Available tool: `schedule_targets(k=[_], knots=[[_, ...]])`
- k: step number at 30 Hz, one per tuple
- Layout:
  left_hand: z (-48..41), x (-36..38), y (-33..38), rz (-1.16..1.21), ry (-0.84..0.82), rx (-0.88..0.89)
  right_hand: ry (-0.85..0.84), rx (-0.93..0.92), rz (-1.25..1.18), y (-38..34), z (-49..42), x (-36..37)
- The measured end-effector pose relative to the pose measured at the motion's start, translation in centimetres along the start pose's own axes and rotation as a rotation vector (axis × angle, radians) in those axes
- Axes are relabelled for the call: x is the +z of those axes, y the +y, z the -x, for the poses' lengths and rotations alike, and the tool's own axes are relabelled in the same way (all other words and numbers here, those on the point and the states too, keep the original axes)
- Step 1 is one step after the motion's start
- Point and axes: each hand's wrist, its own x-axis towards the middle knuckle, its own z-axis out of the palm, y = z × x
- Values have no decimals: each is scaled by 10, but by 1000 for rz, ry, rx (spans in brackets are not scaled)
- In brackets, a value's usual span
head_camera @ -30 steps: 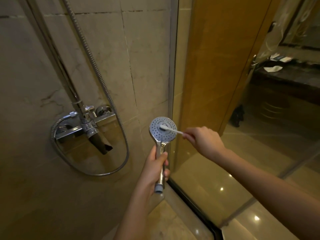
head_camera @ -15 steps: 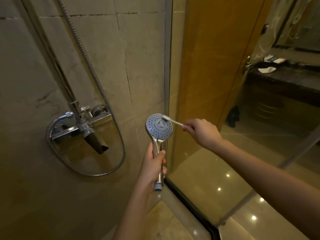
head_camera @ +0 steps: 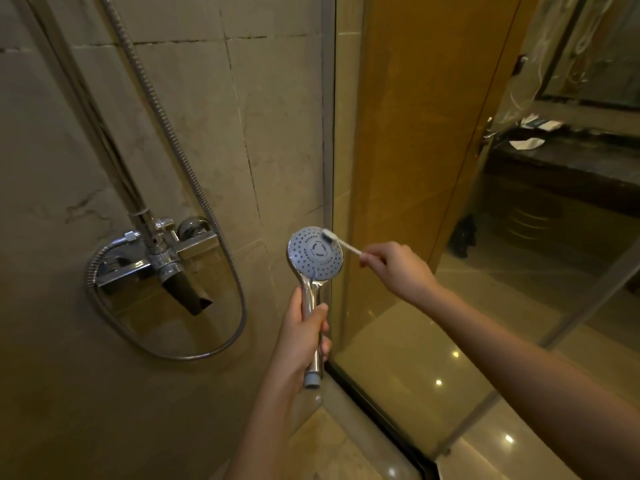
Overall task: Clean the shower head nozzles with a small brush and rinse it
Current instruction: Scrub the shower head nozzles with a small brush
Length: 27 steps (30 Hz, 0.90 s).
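On shower head (head_camera: 316,253), small brush (head_camera: 341,241), no writing

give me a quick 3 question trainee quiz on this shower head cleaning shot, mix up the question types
1. True or false: the left hand grips the shower head by its handle.
2. Multiple choice: the bristle end of the small brush sits at which part of the nozzle face? A) upper right edge B) centre C) lower left edge
3. Fill in: the hose hangs in a loop below the wall-mounted ____.

Key
1. True; the right hand holds the brush.
2. A
3. faucet; no water is seen running from it.
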Motion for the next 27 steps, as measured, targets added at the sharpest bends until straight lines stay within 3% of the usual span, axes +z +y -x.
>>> schedule_targets(k=[5, 9, 16, 19, 27], knots=[[1, -4, -3, -4, -2, 19, -51, -30, 47, -5, -2, 2], [0, -2, -5, -12, -7, 28, 14, -2, 14, -8, -10, -4], [-2, -3, -8, -57, 19, 58, 10, -55, 158, -14, -24, -22], [-3, -6, -9, -18, 21, 44, -24, -180, 280, -18, -19, -18], [-5, -8, -8, 144, -42, -61, 3, -150, 267, -4, -21, -12]])
